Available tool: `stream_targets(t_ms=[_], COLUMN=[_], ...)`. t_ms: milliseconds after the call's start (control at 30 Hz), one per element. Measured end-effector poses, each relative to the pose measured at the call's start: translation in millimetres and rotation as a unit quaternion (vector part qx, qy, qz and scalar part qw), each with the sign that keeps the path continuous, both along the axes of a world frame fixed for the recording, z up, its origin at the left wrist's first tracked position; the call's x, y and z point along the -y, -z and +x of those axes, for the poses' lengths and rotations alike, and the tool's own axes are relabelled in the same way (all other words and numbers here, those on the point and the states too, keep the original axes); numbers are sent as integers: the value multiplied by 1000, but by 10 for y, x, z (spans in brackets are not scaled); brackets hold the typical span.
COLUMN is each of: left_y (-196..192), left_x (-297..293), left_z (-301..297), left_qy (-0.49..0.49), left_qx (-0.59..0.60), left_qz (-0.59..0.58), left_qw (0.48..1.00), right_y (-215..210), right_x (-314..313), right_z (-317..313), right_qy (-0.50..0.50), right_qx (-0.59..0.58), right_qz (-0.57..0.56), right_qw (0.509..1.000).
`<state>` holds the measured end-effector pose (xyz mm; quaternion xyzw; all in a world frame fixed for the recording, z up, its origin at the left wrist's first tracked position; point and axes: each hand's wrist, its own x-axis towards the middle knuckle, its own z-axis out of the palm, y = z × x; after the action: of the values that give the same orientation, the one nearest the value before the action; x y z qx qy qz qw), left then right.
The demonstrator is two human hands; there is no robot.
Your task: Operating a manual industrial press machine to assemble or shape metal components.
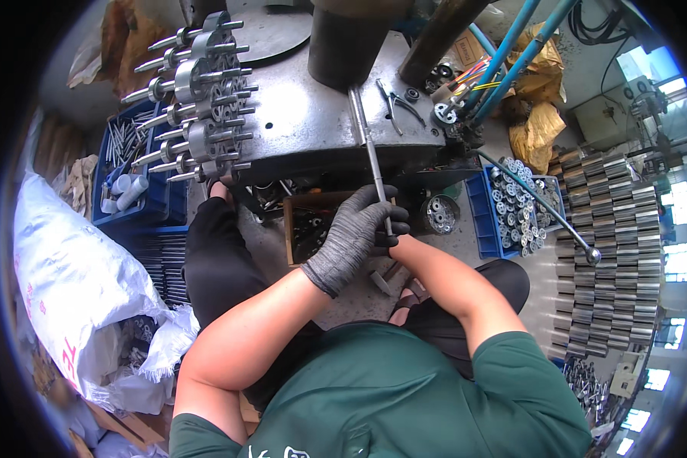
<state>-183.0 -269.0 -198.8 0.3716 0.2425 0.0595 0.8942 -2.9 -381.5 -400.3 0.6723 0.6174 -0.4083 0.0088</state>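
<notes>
A long metal shaft [372, 156] slants from the steel bench top [298, 114] down toward me. Its far end rests near the foot of a thick dark column [346, 46]. My left hand [351, 237], in a grey knit glove, is closed around the shaft's near part. Close beside it, partly hidden by the left, my right hand [393, 220] in a dark glove is closed at the shaft's lower end. A pair of pliers [395, 105] lies on the bench right of the shaft, next to a small black ring [412, 94].
Several shafts with round metal rotors [198, 84] stand along the bench's left side. A blue crate [481, 210] of metal discs is at right, under a long-handled lever [542, 200]. Stacked metal cylinders [607, 259] lie farther right. A white sack [76, 275] and blue bins [177, 200] are left.
</notes>
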Motion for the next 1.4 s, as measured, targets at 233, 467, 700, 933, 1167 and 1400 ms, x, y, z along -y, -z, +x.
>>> stream_targets(t_ms=[233, 467, 700, 933, 1167, 1400], left_y=[132, 53, 283, 227, 255, 357], left_x=[13, 195, 350, 351, 377, 331], left_z=[-84, -51, -12, -30, -43, 12], left_qy=[9, 81, 197, 206, 218, 220], left_qx=[41, -17, -34, -32, -30, -22], left_qz=[5, 57, 244, 229, 253, 230], left_qw=[999, 995, 949, 951, 942, 948], right_y=[-1685, -2089, -1881, -2047, -2043, -2180], right_x=[-42, 450, 358, 285, 298, 274], right_z=[-28, 42, 46, -59, -48, -200], right_qy=[158, 552, 550, 545, 549, 526], right_qx=[46, -417, -531, -612, -565, -407], right_qz=[178, 308, 312, 284, 337, 393], right_qw=[970, 653, 564, 497, 516, 635])
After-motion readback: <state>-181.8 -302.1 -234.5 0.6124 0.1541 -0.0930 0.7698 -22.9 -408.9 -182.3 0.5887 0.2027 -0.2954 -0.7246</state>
